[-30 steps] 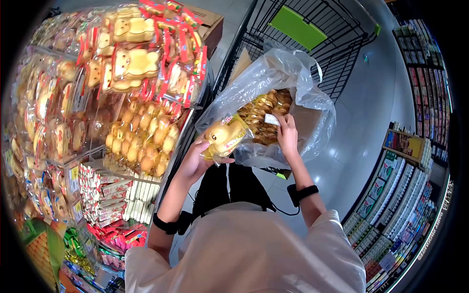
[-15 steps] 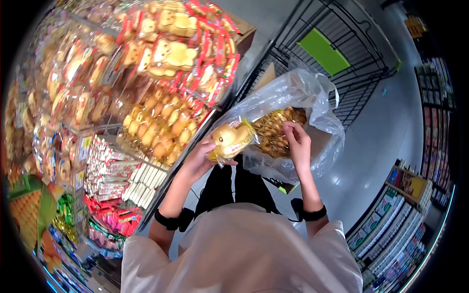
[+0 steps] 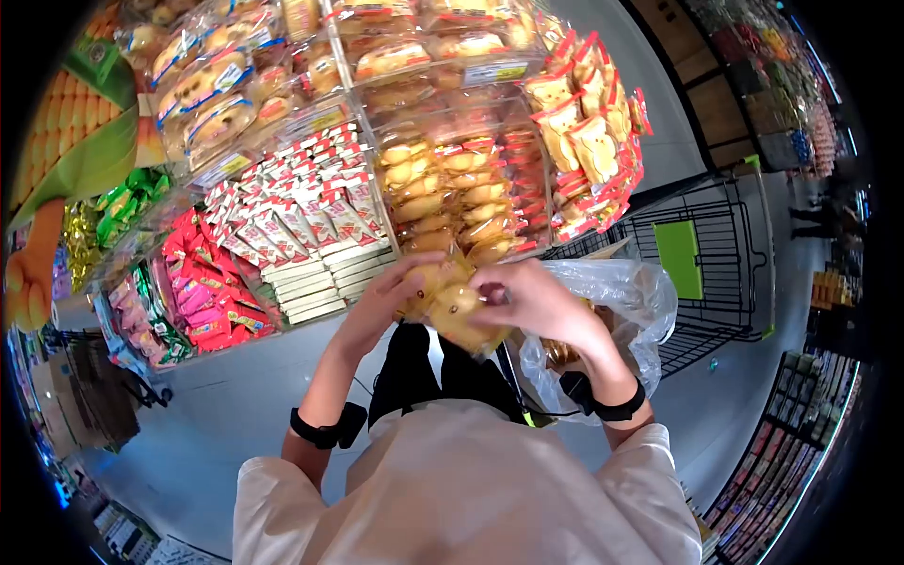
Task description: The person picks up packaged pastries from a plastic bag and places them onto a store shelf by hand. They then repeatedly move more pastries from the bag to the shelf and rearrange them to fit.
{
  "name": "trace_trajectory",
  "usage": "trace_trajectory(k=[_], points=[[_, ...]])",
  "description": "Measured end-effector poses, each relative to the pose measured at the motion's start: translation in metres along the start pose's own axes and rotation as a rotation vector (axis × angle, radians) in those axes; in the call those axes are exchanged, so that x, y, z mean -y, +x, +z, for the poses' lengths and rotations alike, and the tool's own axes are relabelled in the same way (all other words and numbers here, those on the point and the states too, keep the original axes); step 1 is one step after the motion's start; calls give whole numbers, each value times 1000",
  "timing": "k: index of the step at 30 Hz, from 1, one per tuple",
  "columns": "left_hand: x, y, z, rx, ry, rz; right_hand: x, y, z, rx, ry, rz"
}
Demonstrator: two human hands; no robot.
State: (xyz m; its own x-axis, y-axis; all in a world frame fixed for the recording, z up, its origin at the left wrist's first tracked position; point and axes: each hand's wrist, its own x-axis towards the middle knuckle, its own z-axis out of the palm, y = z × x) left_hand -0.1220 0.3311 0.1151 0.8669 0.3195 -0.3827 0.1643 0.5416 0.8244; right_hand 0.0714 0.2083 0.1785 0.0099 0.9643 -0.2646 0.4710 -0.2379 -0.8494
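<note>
The left hand (image 3: 384, 301) is closed around the left side of the yellow, film-wrapped animal-shaped cakes (image 3: 459, 313), and the right hand (image 3: 541, 299) has its fingers clamped on their right side. They are held up just in front of the clear-walled bin of golden wrapped cakes (image 3: 480, 202); how many packs are in the grip I cannot tell, as they overlap. The slick film is the likely weak point: if one hand eased off, a pack underneath could slide out and drop to the grey tiled floor (image 3: 221, 405). Squeezing from both sides could dent the soft-looking cakes or split a seam. The crumpled clear plastic bag (image 3: 650, 303), beside the right forearm, could snag on a sleeve or wrist strap and tip its contents
</note>
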Motion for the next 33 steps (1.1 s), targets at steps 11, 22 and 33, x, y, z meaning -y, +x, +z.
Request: trace_trajectory(k=[11,22,33], points=[[7,-33,-5,-132,-208,23,-64,166,-27,-676,-1250,-42],[16,-32,-14,-94,-228,1,-82,159,-35,-719,-1269,-171],[10,-30,-9,-68,-225,-28,-77,163,-51,-410,-858,-1]])
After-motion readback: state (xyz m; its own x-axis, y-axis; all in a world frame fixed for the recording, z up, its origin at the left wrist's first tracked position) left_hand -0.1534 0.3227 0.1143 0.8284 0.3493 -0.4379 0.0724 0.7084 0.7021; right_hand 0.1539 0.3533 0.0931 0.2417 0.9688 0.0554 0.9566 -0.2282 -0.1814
